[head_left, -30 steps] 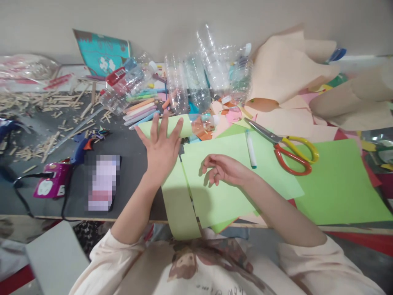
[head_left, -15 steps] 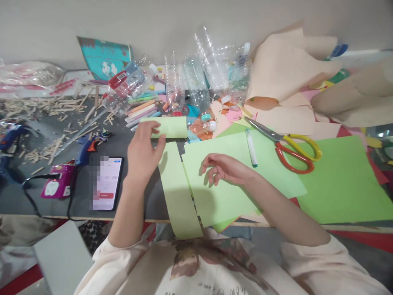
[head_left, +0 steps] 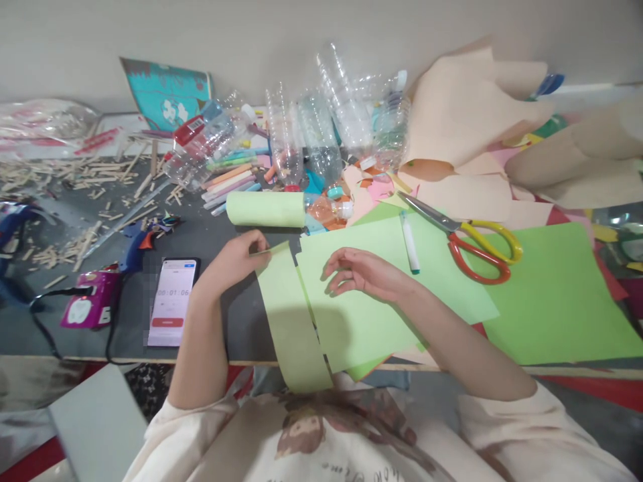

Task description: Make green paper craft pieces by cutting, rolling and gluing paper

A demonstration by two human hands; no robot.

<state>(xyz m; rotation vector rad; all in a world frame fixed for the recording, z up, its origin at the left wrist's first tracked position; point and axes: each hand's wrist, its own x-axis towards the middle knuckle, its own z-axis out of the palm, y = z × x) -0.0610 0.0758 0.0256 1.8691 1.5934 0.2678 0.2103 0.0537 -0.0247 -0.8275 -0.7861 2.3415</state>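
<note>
My left hand (head_left: 238, 260) pinches the far left corner of a long pale green paper strip (head_left: 296, 328), whose near end hangs over the table edge. Just beyond lies a plastic bottle (head_left: 326, 209) on its side, its body wrapped in a pale green paper sleeve (head_left: 266, 209). My right hand (head_left: 359, 271) hovers over a large pale green paper sheet (head_left: 372, 328), fingers loosely curled and apart, holding nothing. On that sheet rest a white marker with a green end (head_left: 410, 244) and, farther right, scissors with red and yellow handles (head_left: 467, 241).
A phone (head_left: 173, 301) showing a timer lies left of my arm, near a magenta box (head_left: 93, 299) and a blue glue gun (head_left: 133, 246). Clear plastic bottles (head_left: 321, 134), wooden sticks (head_left: 90, 181) and beige sheets (head_left: 462, 114) crowd the back. Bright green paper (head_left: 562, 301) lies right.
My left hand has left the paper-wrapped bottle, come nearer to me and taken hold of the strip's far corner, lifting it slightly. My right hand has hardly moved.
</note>
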